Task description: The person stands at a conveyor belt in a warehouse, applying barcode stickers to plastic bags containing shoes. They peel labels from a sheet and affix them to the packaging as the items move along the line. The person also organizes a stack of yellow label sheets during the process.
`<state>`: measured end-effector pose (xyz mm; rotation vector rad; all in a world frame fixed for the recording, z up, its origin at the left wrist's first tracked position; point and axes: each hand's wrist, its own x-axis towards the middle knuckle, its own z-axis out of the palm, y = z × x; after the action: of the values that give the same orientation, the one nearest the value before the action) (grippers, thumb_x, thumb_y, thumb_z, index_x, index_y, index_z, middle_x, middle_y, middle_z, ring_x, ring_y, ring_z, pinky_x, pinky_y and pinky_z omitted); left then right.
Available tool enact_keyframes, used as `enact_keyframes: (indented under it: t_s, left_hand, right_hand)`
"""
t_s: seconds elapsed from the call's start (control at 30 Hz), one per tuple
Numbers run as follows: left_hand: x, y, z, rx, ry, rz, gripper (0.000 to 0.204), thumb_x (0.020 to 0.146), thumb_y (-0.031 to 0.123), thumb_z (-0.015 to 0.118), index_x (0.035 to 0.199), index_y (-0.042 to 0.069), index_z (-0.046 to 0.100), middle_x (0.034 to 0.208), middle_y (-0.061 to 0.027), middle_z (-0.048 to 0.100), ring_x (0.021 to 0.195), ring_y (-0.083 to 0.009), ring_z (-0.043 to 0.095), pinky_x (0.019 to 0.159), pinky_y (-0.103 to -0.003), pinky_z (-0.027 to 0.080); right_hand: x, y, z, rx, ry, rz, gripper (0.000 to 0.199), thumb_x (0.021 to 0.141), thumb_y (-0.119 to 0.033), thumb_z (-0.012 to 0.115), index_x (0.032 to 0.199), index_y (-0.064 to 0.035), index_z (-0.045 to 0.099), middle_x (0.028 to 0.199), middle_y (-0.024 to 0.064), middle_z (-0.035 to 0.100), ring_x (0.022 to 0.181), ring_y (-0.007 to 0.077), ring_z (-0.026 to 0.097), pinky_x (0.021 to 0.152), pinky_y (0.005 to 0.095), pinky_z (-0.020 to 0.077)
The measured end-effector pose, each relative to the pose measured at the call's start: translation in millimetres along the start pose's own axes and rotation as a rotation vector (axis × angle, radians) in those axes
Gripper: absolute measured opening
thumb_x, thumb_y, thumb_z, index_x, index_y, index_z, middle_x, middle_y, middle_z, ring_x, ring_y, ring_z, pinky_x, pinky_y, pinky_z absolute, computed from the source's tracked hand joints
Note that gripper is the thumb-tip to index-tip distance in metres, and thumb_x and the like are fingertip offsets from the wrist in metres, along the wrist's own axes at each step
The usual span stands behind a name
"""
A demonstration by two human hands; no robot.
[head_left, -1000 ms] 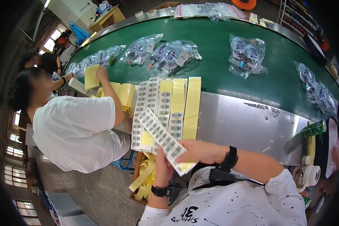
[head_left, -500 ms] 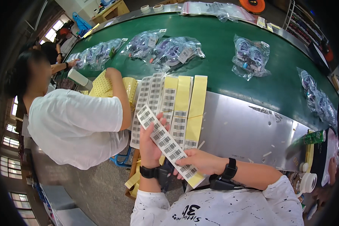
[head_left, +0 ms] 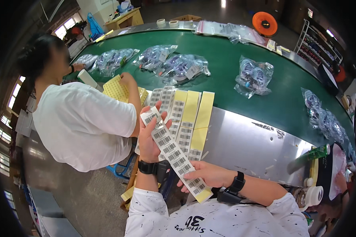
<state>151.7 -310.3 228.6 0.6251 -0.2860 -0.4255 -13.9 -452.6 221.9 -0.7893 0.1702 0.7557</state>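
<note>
Yellow-backed label strip [head_left: 174, 156] — between both hands [head_left: 148, 136]

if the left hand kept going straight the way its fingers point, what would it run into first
Probably the label strips hanging over the steel table edge, just past the fingertips of the left hand, which holds the top of a barcode strip. Depth is unclear; it may pass above them.

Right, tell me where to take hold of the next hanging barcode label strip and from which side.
Take the rightmost hanging strip by its bare yellow stretch, pinching from the open right side. Other strips crowd its left edge, while only bare steel lies to its right. The bare backing has no stickers to smudge. Both hands are occupied: the left hand and right hand hold a label strip.
</note>
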Motion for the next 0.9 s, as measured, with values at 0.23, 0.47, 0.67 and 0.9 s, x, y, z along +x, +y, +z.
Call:
enact_keyframes:
  t_s: [0.23,0.47,0.67,0.9]
  left_hand:
    - [-19.3,-0.4,31.8,0.153,0.021,-0.002,0.031,0.097,0.021,0.051,0.124,0.007,0.045,0.128,-0.0189,0.053,0.1,-0.0228,0.06,0.087,-0.039,0.053]
    - [-29.7,-11.5,45.9,0.165,-0.058,0.074,0.039,0.1,0.031,0.047,0.129,0.006,0.043,0.09,-0.0055,0.055,0.078,-0.0115,0.052,0.072,-0.028,0.047]
    - [-38.4,-13.7,63.3,0.207,0.157,0.077,0.037,0.1,0.028,0.045,0.129,0.005,0.042,0.105,-0.0111,0.06,0.088,-0.016,0.059,0.08,-0.031,0.05]
    - [-45.7,-41.1,22.1,0.61,0.189,0.038,0.027,0.101,0.023,0.042,0.115,0.001,0.049,0.1,-0.0151,0.067,0.083,-0.0195,0.066,0.073,-0.028,0.053]
  right_hand:
    - [-9.2,6.9,19.7,0.122,-0.001,-0.178,0.033,0.098,-0.017,0.049,0.127,-0.0018,0.041,0.104,0.0201,0.062,0.09,0.0268,0.067,0.082,0.0377,0.0567]
    - [-18.2,7.7,27.8,-0.032,0.153,-0.273,0.03,0.098,-0.019,0.049,0.123,-0.0029,0.044,0.099,0.0131,0.063,0.082,0.0207,0.068,0.072,0.0326,0.0592]
    - [-18.4,3.7,31.5,-0.074,0.242,-0.284,0.026,0.096,-0.018,0.051,0.117,-0.0029,0.049,0.093,0.0056,0.063,0.075,0.0146,0.065,0.065,0.0293,0.0559]
    - [48.7,30.0,-15.3,-0.24,0.191,-0.31,0.026,0.092,-0.011,0.056,0.117,-0.0015,0.054,0.102,0.0018,0.062,0.092,0.0101,0.057,0.083,0.0266,0.0469]
